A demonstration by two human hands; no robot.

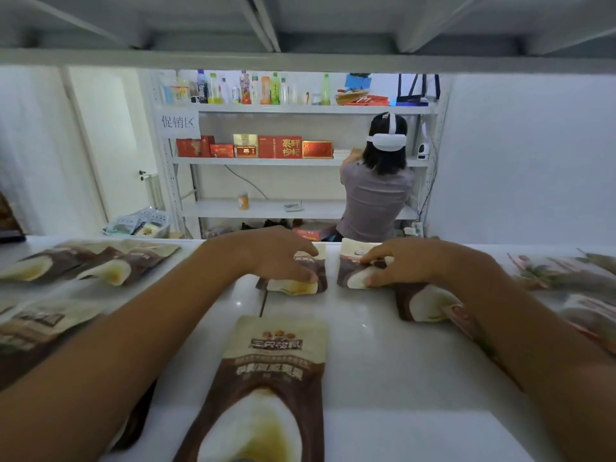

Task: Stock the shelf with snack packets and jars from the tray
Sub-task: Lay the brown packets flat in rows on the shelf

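**Shelf board** (363,331): white and glossy, running left to right beneath both forearms. The underside of the upper board (300,58) hangs close overhead.

**Left hand** (280,258): fingers curl over the far edge of the left rear packet (295,287) and the thumb is at its near end, so the hand grips it.

**Right hand** (403,265): fingertips and thumb pinch the right rear packet (350,250) at its right side.

**Rear packets:** side by side near the board's back edge, apart, with a narrow strip of bare board between. Each long axis runs away from the person, cream header far and pale food picture near. Whether they lie flat or are propped cannot be told.

**Front packet** (273,371): flat at centre front between the forearms. Its long axis runs front to back with the header far, and it is well apart from the rear pair.

**Slanted packet** (423,306): just beside the right rear packet, partly hidden under the right forearm.

**Left group** (100,265): same print, overlapping, long axes slanting across the board with headers to the right. Blurred packets (40,325) lie nearer, beside the left forearm.

**Right group** (566,271): a different print, blurred.

**Beyond the board:**
- Rack (300,110) holding bottles (246,88), red boxes (280,146), a paper sign (178,123) and an orange jar (243,200).
- Second person (376,195), back turned, wearing a white headset.
- Heap of packets (140,223) on the floor.
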